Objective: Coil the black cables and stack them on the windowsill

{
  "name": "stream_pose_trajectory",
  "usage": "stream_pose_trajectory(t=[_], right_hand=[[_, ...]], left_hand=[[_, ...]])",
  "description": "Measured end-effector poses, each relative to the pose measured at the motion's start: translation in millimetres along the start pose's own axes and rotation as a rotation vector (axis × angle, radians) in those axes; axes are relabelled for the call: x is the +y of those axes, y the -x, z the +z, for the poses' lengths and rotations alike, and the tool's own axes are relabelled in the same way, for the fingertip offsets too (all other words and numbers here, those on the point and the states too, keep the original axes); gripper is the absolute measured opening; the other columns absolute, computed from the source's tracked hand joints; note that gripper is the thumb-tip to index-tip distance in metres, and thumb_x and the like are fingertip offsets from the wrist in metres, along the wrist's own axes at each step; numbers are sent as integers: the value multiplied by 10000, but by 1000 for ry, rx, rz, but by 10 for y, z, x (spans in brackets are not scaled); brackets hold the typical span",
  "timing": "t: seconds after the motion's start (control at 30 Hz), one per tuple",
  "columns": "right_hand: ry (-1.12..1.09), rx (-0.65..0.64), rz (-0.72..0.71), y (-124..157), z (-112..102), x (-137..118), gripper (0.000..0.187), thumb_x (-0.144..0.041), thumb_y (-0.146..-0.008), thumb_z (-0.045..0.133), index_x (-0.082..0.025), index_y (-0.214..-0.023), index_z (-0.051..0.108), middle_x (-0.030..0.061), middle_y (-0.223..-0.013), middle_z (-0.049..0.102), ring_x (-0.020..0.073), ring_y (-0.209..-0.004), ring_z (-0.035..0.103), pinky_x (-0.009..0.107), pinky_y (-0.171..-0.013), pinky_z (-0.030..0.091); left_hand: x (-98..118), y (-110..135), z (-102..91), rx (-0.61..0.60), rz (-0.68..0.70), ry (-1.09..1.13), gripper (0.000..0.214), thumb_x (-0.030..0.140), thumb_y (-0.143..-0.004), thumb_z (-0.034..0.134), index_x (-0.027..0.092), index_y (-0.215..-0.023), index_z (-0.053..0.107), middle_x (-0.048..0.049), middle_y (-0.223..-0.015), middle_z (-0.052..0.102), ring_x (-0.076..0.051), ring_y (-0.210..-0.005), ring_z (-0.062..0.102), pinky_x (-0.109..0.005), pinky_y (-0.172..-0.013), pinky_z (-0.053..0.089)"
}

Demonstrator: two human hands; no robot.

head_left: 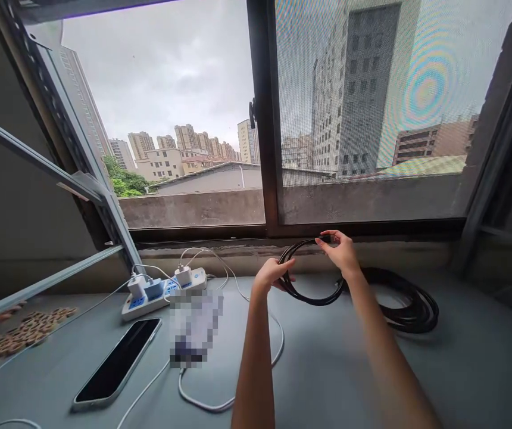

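Note:
Both my hands hold a loop of black cable (pixel 313 297) above a grey table (pixel 327 369) in front of a window. My left hand (pixel 272 273) is closed on the loop's left side. My right hand (pixel 342 251) pinches the cable's end at the top of the loop. The cable runs on to a larger black coil (pixel 405 304) lying on the table to the right, just behind my right forearm.
A white power strip (pixel 163 290) with chargers plugged in sits at the back left. White cords (pixel 227 402) trail across the table. A dark-screened phone (pixel 117 368) lies front left beside a blurred object (pixel 192 325). Small brown pieces (pixel 24 333) lie at the far left.

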State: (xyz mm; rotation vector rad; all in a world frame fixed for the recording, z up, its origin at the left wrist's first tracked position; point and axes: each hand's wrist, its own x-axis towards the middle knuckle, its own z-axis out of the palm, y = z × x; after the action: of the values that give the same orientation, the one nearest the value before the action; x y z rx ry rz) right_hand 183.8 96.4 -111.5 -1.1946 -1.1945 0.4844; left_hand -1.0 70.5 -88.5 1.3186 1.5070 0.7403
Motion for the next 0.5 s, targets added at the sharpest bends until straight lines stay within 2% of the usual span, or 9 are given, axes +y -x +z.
stream_pose_trajectory(t=[0.13, 0.23, 0.37, 0.5], right_hand=[[19, -191, 197, 35, 121, 186, 262, -255, -729, 730, -148, -946, 632, 12, -801, 629, 97, -512, 582, 232, -467, 475], [28, -333, 340, 72, 186, 282, 242, -218, -830, 659, -133, -1049, 601, 12, -865, 631, 82, -591, 593, 217, -510, 509], [59, -432, 481, 105, 271, 455, 268, -287, -909, 570, -138, -1132, 576, 48, -1004, 626, 121, -777, 623, 276, -647, 551], [102, -434, 521, 104, 336, 616, 314, -307, -908, 569, -149, -1179, 559, 68, -1089, 611, 152, -866, 625, 325, -716, 555]], left_hand=[[-177, -207, -34, 37, -82, -77, 248, 354, -819, 659, 130, -871, 566, -8, -526, 625, -163, -445, 599, -306, -538, 520], [-308, -320, -51, 45, -142, -125, 220, 309, -840, 646, 107, -899, 583, -21, -580, 632, -134, -456, 579, -288, -542, 512], [-458, -400, -27, 31, -235, -167, 258, 302, -892, 586, 105, -1058, 591, -63, -885, 660, -136, -693, 632, -300, -638, 540], [-512, -435, 2, 26, -249, -170, 335, 343, -906, 558, 144, -1176, 566, -89, -1128, 606, -187, -938, 619, -384, -788, 539]])
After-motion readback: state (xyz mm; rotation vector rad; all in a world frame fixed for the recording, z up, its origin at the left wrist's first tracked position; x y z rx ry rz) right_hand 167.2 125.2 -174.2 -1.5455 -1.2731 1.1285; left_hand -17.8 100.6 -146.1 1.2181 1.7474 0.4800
